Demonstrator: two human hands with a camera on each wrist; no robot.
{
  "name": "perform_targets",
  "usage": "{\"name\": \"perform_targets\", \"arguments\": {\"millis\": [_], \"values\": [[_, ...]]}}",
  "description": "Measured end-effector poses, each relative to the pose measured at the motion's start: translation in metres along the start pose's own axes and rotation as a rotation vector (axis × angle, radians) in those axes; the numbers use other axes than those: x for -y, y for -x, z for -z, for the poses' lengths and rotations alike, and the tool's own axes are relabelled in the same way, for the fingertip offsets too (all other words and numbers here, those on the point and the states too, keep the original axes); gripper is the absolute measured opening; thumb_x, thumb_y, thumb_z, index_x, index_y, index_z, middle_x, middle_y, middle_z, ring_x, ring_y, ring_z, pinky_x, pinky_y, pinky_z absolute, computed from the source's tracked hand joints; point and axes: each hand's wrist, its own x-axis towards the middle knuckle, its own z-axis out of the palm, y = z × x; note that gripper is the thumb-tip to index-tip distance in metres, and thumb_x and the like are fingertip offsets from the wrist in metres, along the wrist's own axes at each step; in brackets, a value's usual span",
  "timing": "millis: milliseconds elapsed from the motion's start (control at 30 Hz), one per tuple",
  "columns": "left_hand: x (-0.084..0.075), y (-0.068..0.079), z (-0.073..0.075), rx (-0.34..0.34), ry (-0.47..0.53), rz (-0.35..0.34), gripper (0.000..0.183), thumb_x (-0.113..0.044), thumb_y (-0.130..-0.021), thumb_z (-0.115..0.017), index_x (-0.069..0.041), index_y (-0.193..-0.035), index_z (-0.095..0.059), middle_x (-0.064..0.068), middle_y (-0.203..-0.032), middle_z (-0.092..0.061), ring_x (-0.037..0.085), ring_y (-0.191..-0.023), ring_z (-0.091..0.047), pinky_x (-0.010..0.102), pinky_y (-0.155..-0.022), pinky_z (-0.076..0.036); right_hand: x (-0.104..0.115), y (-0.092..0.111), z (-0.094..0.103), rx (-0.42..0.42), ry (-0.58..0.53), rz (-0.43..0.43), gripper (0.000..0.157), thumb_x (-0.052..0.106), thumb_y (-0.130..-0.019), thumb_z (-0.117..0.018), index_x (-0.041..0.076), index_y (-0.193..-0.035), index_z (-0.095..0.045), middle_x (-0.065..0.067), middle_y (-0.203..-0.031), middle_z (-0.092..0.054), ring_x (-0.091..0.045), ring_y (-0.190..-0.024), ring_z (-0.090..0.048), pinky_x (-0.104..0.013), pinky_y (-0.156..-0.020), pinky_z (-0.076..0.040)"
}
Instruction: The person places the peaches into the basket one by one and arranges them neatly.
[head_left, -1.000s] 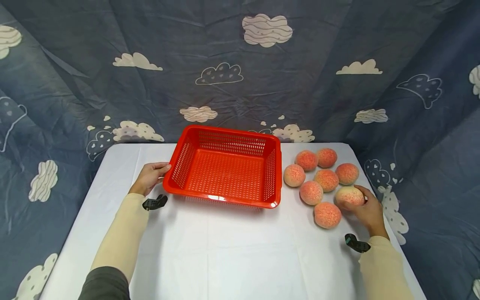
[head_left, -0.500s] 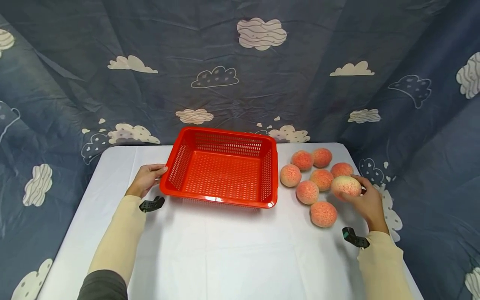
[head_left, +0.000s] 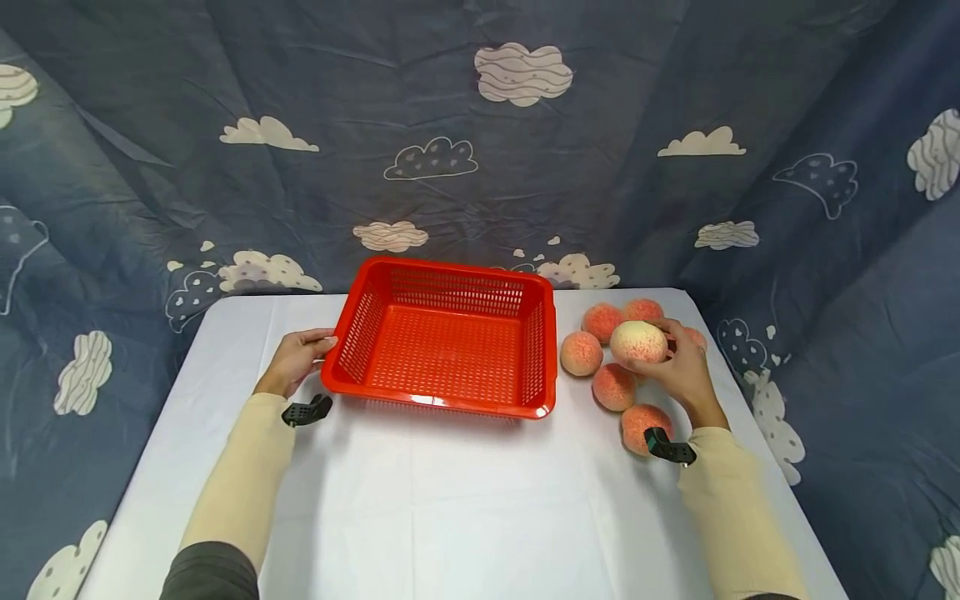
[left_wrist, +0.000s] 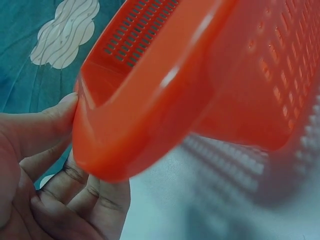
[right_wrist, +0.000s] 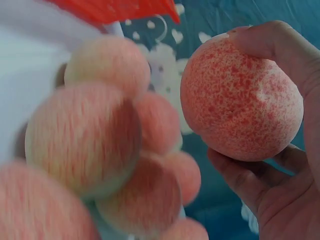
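Note:
A red plastic basket [head_left: 450, 350] with perforated walls stands at the back middle of the table, nothing inside it. My left hand [head_left: 295, 358] pinches its left rim, thumb on the outer edge and fingers curled beneath, as the left wrist view shows up close. My right hand [head_left: 686, 375] grips a pale, pink-speckled peach [right_wrist: 240, 100] between thumb and fingers. In the head view this peach hangs over the group of other peaches [head_left: 615, 387], hiding one of them. The right wrist view shows several peaches [right_wrist: 82, 140] lying left of the held one.
A white cloth covers the table [head_left: 495, 508], and its back edge meets a dark blue curtain [head_left: 450, 100] printed with clouds. The loose peaches sit close together between the basket and the table's right edge. One peach [head_left: 645, 429] lies nearest the front, beside the right wrist.
My right hand has lifted the pale peach from the right end of the group and carried it left over the others. The left hand keeps its grip on the basket, which stays put.

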Motion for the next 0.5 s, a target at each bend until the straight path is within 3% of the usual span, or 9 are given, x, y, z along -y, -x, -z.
{"name": "perform_targets", "arguments": {"millis": [133, 500], "values": [[0.0, 0.0, -0.001, -0.005, 0.003, 0.003, 0.047, -0.016, -0.1, -0.052, 0.006, -0.141, -0.043, 0.022, -0.133, -0.049, 0.004, -0.085, -0.059, 0.018, -0.076, -0.053, 0.013, -0.011, -0.014, 0.057, -0.039, 0.044, 0.078, 0.012, -0.074, -0.083, 0.005, -0.141, -0.042, -0.023, -0.134, -0.045, -0.04, -0.117, -0.047, -0.058, -0.095, -0.041], [0.003, -0.004, -0.001, -0.001, 0.012, 0.003, 0.047, -0.016, -0.1, -0.053, 0.005, -0.14, -0.044, 0.02, -0.131, -0.051, 0.005, -0.085, -0.06, 0.021, -0.076, -0.054, 0.055, -0.042, -0.055, 0.154, -0.046, 0.108, 0.079, 0.024, -0.074, -0.085, 0.009, -0.141, -0.045, -0.016, -0.134, -0.048, -0.036, -0.113, -0.05, -0.053, -0.093, -0.047]]}}
